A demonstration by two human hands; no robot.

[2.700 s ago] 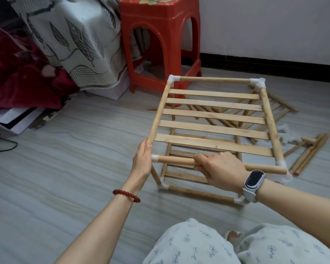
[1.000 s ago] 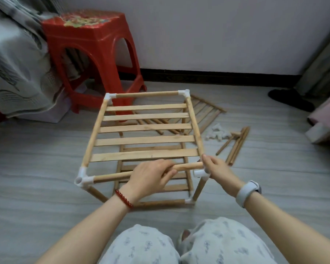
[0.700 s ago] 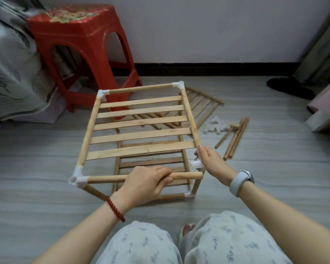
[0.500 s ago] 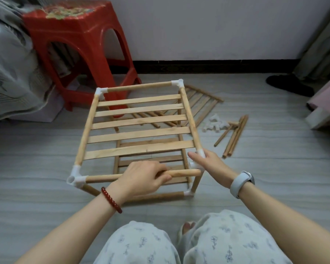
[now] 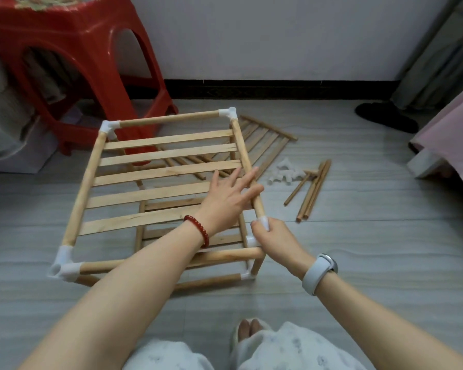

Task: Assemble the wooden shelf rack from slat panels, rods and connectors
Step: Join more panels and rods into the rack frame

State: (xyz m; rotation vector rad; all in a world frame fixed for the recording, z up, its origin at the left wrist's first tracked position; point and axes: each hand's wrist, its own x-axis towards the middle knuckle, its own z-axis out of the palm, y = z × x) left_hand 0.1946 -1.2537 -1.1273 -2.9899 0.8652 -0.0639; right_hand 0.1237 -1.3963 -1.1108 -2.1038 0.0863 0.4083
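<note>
The half-built wooden rack (image 5: pixel 158 172) stands on the floor in front of me, a slatted top panel above a lower slat panel (image 5: pixel 187 236). My left hand (image 5: pixel 230 194) lies with spread fingers on the top panel's right side rod (image 5: pixel 242 148). My right hand (image 5: pixel 274 240) pinches the white connector (image 5: pixel 263 221) at that rod's near end. The near front rod (image 5: pixel 225 256) sits in the left corner connector (image 5: pixel 64 265); its right end lies bare just below my right hand.
A spare slat panel (image 5: pixel 267 140) lies flat behind the rack. Loose white connectors (image 5: pixel 285 173) and several loose rods (image 5: pixel 314 190) lie to the right. A red plastic stool (image 5: pixel 78 49) stands at back left, a dark shoe (image 5: pixel 385 118) and a pink-covered bed (image 5: pixel 455 129) at right.
My left hand let go of the near front rod and moved up onto the right side rod. My right hand stays at the near right corner connector. The view has moved closer.
</note>
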